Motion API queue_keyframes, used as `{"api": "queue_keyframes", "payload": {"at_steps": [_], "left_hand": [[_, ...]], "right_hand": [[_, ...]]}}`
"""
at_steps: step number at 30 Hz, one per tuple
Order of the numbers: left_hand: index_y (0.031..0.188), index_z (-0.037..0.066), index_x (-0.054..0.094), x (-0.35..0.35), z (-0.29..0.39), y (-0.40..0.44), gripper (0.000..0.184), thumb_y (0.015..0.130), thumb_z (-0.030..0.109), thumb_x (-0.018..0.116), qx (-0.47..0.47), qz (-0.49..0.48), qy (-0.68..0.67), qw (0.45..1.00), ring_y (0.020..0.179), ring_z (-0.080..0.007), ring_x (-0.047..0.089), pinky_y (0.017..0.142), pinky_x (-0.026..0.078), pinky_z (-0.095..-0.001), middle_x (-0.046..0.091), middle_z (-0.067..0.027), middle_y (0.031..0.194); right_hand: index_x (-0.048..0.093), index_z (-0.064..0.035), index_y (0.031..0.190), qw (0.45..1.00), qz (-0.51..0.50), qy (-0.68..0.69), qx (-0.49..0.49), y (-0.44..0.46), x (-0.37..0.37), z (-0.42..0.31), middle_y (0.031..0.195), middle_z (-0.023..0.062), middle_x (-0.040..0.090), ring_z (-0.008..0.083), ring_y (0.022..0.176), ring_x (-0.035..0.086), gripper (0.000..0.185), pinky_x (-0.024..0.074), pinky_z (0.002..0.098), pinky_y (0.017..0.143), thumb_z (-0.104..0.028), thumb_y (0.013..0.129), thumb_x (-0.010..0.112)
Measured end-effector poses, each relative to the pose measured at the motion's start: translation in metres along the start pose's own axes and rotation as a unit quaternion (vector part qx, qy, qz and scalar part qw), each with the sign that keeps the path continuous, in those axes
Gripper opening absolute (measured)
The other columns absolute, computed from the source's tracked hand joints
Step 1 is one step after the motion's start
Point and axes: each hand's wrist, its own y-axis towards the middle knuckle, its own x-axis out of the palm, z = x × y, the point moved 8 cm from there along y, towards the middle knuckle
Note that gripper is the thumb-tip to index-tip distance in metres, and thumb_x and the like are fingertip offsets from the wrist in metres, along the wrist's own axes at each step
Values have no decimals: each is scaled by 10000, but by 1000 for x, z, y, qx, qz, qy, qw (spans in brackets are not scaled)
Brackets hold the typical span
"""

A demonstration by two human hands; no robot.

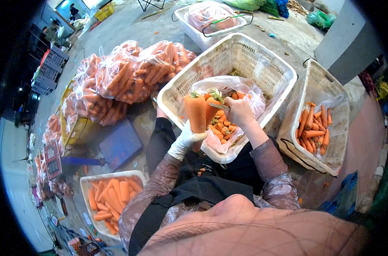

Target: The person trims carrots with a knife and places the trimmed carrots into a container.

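My gloved left hand (186,140) is closed around two large carrots (195,114) held upright, their green stem ends at the top. In my bare right hand (240,112) is a small knife (220,106), its blade lying against the top of the right-hand carrot. Both hands are above a large white plastic crate (283,81) in front of me. Inside it a clear plastic bag (255,91) holds many cut carrot tops (221,128), and brownish scraps lie behind the bag.
Bagged carrots (117,77) are piled at the left, near a blue platform scale (119,145). A white basket of trimmed carrots (113,196) stands at lower left. To the right is a crate with smaller carrots (315,128); another crate (196,32) and a pillar (347,42) are farther off.
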Motion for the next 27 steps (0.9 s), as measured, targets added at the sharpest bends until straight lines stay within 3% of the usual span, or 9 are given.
{"api": "queue_keyframes", "payload": {"at_steps": [2,4,6,9,11,14,16,22,27], "left_hand": [[1090,25,522,-1,-7,-4,556,599,173,737,-15,-24,5,1000,862,-158,552,760,461,-284,572,-52,947],[1136,19,512,7,-13,-10,622,585,170,760,48,-126,57,989,944,-196,559,832,461,-308,581,-84,1033],[1161,24,501,-3,-28,-14,640,588,153,757,159,-79,258,950,962,-209,559,863,457,-337,580,-97,1049],[1133,19,496,5,7,-7,580,609,136,716,-21,27,71,997,886,-177,565,797,469,-335,589,-73,940],[1197,39,475,-6,24,2,633,607,133,688,72,121,172,975,883,-199,589,771,475,-329,607,-88,947],[1273,79,441,-23,23,3,744,584,169,704,108,197,338,914,885,-304,606,746,488,-367,593,-149,1001],[1294,83,422,-25,31,-4,797,565,190,726,54,263,498,825,864,-353,592,728,490,-405,571,-168,977],[1314,69,404,-7,41,-3,829,549,145,714,99,253,535,800,788,-349,586,668,486,-417,557,-149,884],[1298,56,422,-13,43,3,804,548,130,703,104,242,543,797,830,-359,597,708,489,-410,578,-162,932]], "right_hand": [[625,-62,849,1000,15,14,1,1,11,18,715,178,635,344,678,632,147,502,433,637,-119,718,592],[646,-3,872,958,-249,-87,114,-2,51,68,833,212,647,348,761,643,223,520,424,667,-134,700,592],[671,32,844,967,-186,-68,160,11,31,77,833,236,644,360,764,644,231,524,425,679,-116,693,577],[660,-17,844,988,-27,-49,142,11,-2,66,756,220,637,363,714,637,182,513,427,659,-112,727,558],[634,-50,811,985,140,72,63,1,-26,42,692,188,624,353,621,620,117,498,417,582,-113,764,547],[604,-56,799,990,68,127,9,-1,-22,3,671,178,612,342,612,616,82,491,408,562,-85,745,551],[587,-67,824,994,55,95,-11,-1,-9,-3,667,168,615,342,629,621,115,494,429,580,-115,719,578],[568,-60,863,997,31,36,-55,1,6,-16,664,174,616,348,657,627,227,501,446,607,-146,662,631],[657,-35,825,995,-74,39,62,5,31,21,774,194,649,341,751,649,180,524,425,672,-165,706,619]]}}
